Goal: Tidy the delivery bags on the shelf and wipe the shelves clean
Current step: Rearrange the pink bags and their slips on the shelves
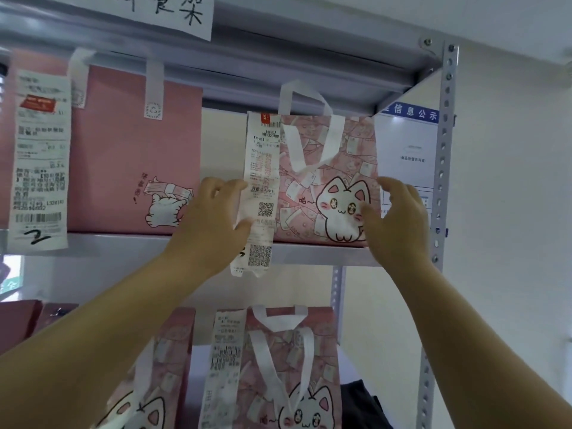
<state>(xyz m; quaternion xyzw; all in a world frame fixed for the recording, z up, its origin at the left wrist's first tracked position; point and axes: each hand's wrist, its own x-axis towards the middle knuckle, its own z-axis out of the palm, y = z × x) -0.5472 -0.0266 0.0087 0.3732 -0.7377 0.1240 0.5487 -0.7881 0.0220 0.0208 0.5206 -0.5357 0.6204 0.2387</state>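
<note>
Two bare forearms [93,351] are reaching up from the bottom of the view. The hands are sitting apart, one at each side of the cat bag [325,181]. The left hand [213,218] is curling round the bag's left edge, with its thumb lying on the hanging receipt [263,168]. The right hand [399,218] is clasping the right edge, thumb on the front. The bag is standing upright at the front lip of the shelf [139,243].

The receipt is the likeliest casualty. The thumb is pinning it and its tail is dangling below the bag, over the lip, so a sideways slide could be tearing or creasing it. The bag looks soft, so squeezing from both sides may be buckling it.

Above the bag, the handles [309,134] are standing close under the top board [278,66], leaving little room for lifting. Left of the bag a gap is showing before the pink bag [133,150]. Right of it the post [444,150] is standing near. Below the bag, more bags [278,366] are waiting under any drop.
</note>
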